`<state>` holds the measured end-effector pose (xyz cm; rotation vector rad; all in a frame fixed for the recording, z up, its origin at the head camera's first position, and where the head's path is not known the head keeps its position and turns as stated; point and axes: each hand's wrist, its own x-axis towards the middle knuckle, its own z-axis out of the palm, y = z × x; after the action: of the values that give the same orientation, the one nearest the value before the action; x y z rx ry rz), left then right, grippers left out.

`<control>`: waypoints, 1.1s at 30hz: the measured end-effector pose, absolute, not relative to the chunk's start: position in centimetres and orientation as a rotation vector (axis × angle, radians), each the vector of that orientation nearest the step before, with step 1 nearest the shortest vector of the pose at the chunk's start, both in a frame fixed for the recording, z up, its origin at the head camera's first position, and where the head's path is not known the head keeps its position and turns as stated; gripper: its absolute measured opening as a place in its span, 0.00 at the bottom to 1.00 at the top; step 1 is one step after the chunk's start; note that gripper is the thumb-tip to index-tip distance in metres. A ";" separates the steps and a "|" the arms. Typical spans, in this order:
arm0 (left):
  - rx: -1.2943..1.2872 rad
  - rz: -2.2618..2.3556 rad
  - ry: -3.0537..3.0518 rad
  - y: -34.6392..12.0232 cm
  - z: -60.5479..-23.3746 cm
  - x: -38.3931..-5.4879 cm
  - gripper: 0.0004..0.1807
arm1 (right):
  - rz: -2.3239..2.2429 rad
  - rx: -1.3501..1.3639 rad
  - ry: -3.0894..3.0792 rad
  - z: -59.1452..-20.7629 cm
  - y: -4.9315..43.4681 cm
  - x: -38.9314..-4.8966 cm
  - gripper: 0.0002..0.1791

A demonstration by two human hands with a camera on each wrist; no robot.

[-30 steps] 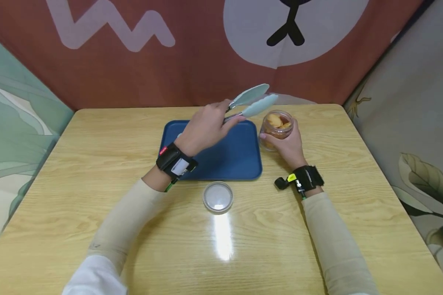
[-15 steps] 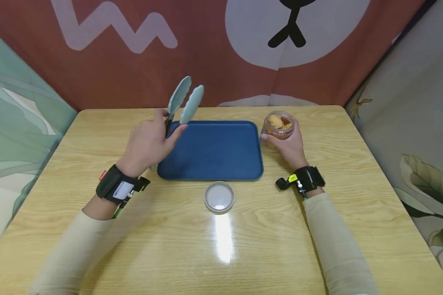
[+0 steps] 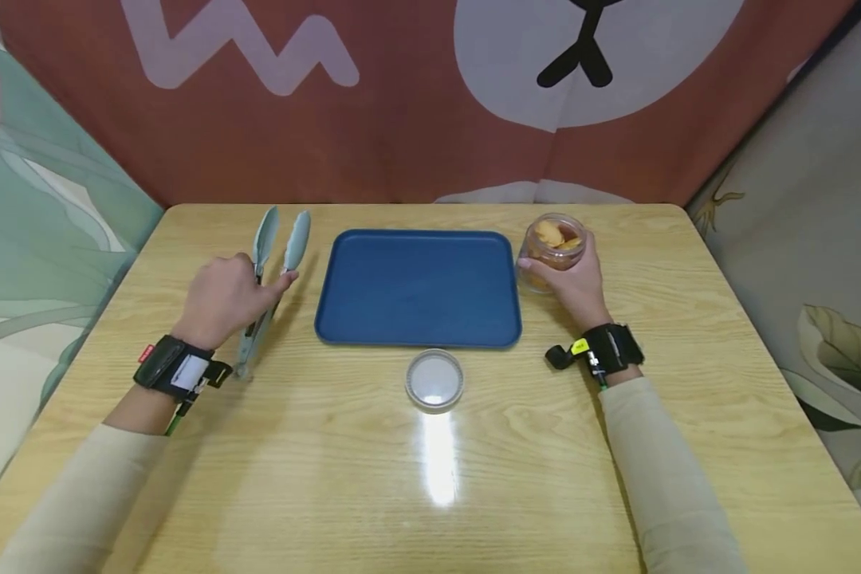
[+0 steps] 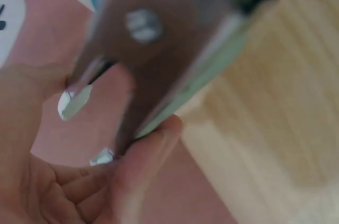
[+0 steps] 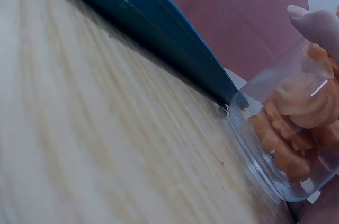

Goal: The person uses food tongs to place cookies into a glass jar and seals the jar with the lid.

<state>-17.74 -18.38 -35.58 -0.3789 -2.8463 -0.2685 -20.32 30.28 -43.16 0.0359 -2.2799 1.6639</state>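
Note:
My left hand (image 3: 226,299) grips a pair of tongs (image 3: 296,241) with pale blue tips, left of the blue tray (image 3: 419,288). The two tips stand apart and point toward the back of the table. In the left wrist view the tongs' metal arms (image 4: 159,49) lie between thumb and fingers, blurred and close. At the tray's right side my right hand (image 3: 577,283) holds a clear open jar (image 3: 534,275) of cookies. The right wrist view shows swirled, golden cookies (image 5: 302,102) through the jar's wall, its base at the wooden tabletop.
A round clear lid (image 3: 434,380) lies on the wooden table (image 3: 344,478) just in front of the tray. A red-brown printed cloth (image 3: 402,143) hangs behind the table's back edge. Patterned walls (image 3: 796,239) flank both sides.
My left hand has carried the tongs from above the tray's right part leftward and down, to the left of the tray. The right hand and jar have stayed in place.

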 end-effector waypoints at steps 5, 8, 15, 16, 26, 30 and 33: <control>-0.276 -0.292 -2.974 -19.3 -36.8 -18.4 0.39 | 1.664 0.040 -2.272 -43.4 30.3 -20.5 0.48; -0.183 -0.259 -3.124 -19.5 -37.2 -18.5 0.40 | 1.675 0.037 -2.272 -43.4 30.1 -20.5 0.49; -0.104 -0.141 -3.222 -19.3 -37.1 -18.3 0.40 | 1.681 0.035 -2.298 -42.2 29.4 -19.7 0.48; -0.108 -0.133 -3.221 -19.2 -37.0 -18.3 0.41 | 1.683 0.033 -2.302 -41.9 29.3 -19.6 0.48; -0.099 -0.070 -3.244 -18.7 -36.7 -18.4 0.42 | 1.677 0.023 -2.291 -43.4 30.3 -20.6 0.48; -0.101 -0.060 -3.228 -18.9 -36.6 -18.0 0.42 | 1.667 0.023 -2.301 -43.3 30.2 -20.6 0.47; -0.121 -0.032 -3.192 -18.8 -36.3 -17.5 0.43 | 1.662 0.025 -2.312 -43.2 30.3 -20.5 0.48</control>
<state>-17.45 -18.78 -36.25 -0.1214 -3.1921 -0.0323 -20.50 30.32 -43.22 0.0246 -2.3118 1.6622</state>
